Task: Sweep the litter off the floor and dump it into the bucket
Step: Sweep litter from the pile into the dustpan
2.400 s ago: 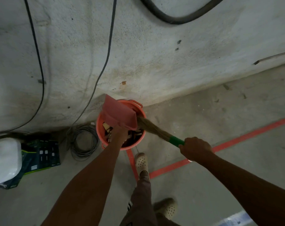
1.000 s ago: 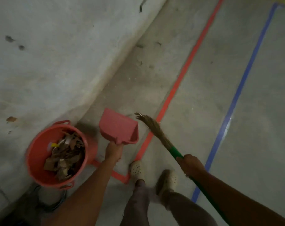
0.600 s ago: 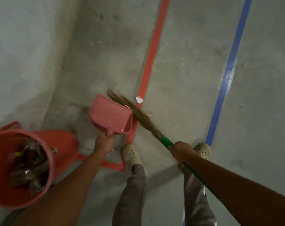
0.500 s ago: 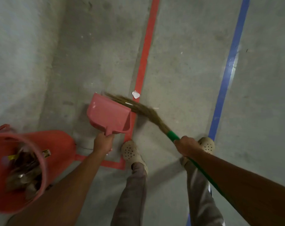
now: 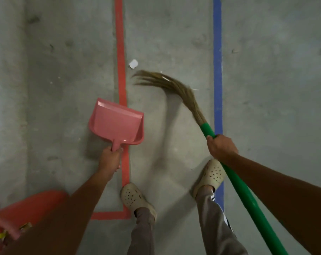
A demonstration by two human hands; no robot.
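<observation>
Peeking in at the bottom left, the orange bucket [image 5: 32, 205] is holding some litter. The left hand [image 5: 111, 159] is wrapping its fingers round the short handle of the pink dustpan [image 5: 117, 122]. The dustpan's open mouth is pointing straight ahead, away from the person, along the red tape line [image 5: 120, 52]. One white paper scrap [image 5: 133, 63] is lying on the floor [image 5: 266, 107] just right of that line, ahead of the dustpan and a little to its right. The broom [image 5: 167, 83] is lying slanted: its brown bristles are bending left, with their tips near the scrap, and its green handle [image 5: 247, 197] is running back down to the right. The right hand [image 5: 221, 147] is gripping that handle close to the bristles. The bristle tips are much nearer the scrap than the dustpan is, so I think the broom is needing to reach past the scrap and drag it back into the dustpan.
</observation>
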